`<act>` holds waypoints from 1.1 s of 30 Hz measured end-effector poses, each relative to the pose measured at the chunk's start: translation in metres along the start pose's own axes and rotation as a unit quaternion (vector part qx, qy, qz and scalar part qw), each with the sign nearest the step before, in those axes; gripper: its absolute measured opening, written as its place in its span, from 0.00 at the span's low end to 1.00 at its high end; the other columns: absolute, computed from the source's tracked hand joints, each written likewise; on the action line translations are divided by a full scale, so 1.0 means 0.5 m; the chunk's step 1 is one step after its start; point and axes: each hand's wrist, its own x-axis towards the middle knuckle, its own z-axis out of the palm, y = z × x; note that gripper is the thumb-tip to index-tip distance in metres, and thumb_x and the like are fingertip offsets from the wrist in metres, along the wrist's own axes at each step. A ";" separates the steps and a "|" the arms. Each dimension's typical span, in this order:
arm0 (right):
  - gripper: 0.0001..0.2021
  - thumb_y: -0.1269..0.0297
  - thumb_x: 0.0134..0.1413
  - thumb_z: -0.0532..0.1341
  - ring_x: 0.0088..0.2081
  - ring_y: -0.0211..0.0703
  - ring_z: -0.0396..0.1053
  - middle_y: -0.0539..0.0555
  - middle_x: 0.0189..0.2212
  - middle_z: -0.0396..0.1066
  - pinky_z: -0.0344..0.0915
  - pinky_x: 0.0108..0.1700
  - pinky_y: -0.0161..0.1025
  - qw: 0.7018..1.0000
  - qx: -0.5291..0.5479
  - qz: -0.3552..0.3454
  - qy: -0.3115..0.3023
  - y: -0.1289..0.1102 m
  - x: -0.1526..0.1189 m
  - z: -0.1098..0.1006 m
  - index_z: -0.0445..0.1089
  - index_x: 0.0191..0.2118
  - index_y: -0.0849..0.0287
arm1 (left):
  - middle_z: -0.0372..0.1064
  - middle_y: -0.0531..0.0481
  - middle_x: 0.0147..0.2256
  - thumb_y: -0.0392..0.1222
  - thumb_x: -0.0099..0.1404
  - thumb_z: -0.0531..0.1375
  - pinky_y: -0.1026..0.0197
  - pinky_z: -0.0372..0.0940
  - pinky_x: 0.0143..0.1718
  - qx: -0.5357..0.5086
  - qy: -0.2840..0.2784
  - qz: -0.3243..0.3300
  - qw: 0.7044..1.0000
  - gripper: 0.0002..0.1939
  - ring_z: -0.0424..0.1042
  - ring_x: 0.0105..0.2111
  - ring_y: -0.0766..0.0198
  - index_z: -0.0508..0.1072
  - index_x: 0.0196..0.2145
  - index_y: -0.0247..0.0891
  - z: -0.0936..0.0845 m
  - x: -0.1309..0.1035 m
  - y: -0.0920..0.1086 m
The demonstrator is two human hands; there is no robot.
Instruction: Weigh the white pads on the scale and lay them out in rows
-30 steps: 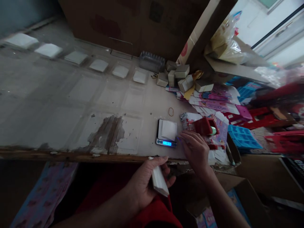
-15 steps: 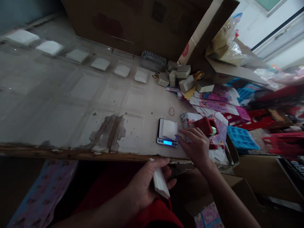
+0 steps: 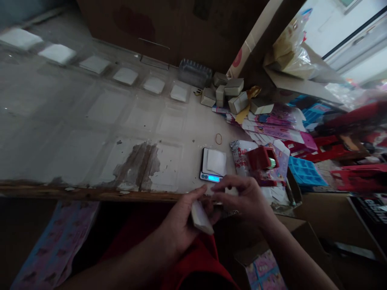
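My left hand is closed around a stack of thin white sheets below the table's front edge. The sheets' exact kind cannot be made out. Close beside it, my right hand has its fingers bent and apart, with nothing visible in them; it is somewhat blurred. Its fingertips are near the stack and just in front of a small digital scale. Several white sheets lie in a small pile on the scale's plate. The scale's blue display is lit, but its digits are too blurred to read.
Clear plastic trays cover the table, the back row holding white stacks. Right of the scale are a red tape dispenser, small blocks and printed cartons. A large cardboard box stands behind.
My right hand has come away from the pile on the scale, moving left and toward me to the stack in my left hand. The left hand has risen slightly.
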 end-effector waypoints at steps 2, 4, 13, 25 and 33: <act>0.12 0.58 0.43 0.74 0.33 0.41 0.73 0.50 0.30 0.77 0.68 0.35 0.36 0.992 0.064 0.031 -0.102 -0.031 -0.016 0.011 0.79 0.35 0.55 | 0.74 0.44 0.29 0.40 0.65 0.60 0.61 0.71 0.33 0.005 -0.030 -0.020 0.999 0.08 0.73 0.27 0.62 0.75 0.36 0.32 0.003 0.002 0.004; 0.16 0.58 0.35 0.76 0.35 0.42 0.73 0.50 0.31 0.76 0.68 0.35 0.36 0.986 0.075 0.041 -0.140 -0.044 -0.025 0.020 0.79 0.34 0.56 | 0.74 0.42 0.29 0.41 0.66 0.59 0.60 0.71 0.34 0.013 -0.035 -0.034 0.999 0.10 0.74 0.28 0.60 0.75 0.36 0.30 0.003 0.004 0.004; 0.16 0.60 0.38 0.76 0.34 0.41 0.71 0.50 0.30 0.76 0.67 0.36 0.36 0.983 0.111 0.057 -0.136 -0.030 -0.031 0.023 0.80 0.37 0.58 | 0.72 0.46 0.26 0.41 0.66 0.59 0.63 0.67 0.25 0.028 -0.020 0.002 0.999 0.09 0.72 0.23 0.63 0.72 0.32 0.32 0.002 -0.001 -0.008; 0.11 0.61 0.48 0.71 0.37 0.42 0.74 0.52 0.34 0.79 0.67 0.40 0.35 0.983 0.151 0.063 -0.078 0.011 -0.060 0.002 0.81 0.38 0.55 | 0.70 0.48 0.26 0.43 0.61 0.65 0.58 0.69 0.29 0.030 -0.028 0.001 0.999 0.11 0.71 0.24 0.62 0.71 0.34 0.31 -0.032 0.032 -0.027; 0.09 0.57 0.52 0.67 0.29 0.38 0.70 0.50 0.27 0.77 0.64 0.31 0.33 0.981 0.169 0.094 0.012 0.053 -0.050 0.015 0.79 0.32 0.58 | 0.74 0.45 0.38 0.45 0.61 0.66 0.49 0.71 0.44 0.000 -0.025 0.019 1.000 0.17 0.75 0.35 0.58 0.71 0.45 0.35 -0.031 0.036 -0.029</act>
